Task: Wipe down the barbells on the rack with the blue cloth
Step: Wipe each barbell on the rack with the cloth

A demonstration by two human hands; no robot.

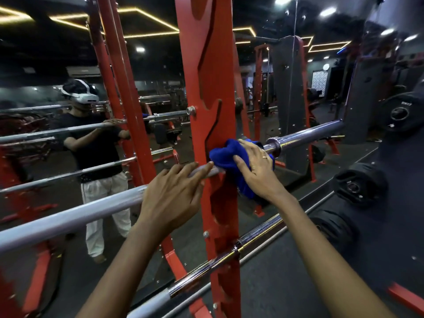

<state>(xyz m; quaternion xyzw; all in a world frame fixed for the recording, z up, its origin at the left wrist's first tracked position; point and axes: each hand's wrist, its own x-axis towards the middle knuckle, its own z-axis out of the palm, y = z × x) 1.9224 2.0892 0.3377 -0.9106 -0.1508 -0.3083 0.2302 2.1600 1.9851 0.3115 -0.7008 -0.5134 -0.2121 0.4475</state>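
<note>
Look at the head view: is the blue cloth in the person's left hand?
No: the right hand presses the blue cloth against the barbell at the red rack upright, while the left hand rests bare on the bar.

Red steel rack upright (pixel 212 92), notched along its edge, standing before a wall mirror (pixel 46 65). Long silver steel barbell (pixel 75 216) resting in a notch of the upright, crossing it from lower left to upper right. Left hand (pixel 171 198) laid over the bar just left of the upright, fingers extended. Right hand (pixel 258 167) just right of the upright, pressing a bunched blue cloth (pixel 226 157) around the bar beside its chrome collar (pixel 274 145). Second chrome barbell (pixel 206 269) lower on the upright.
</note>
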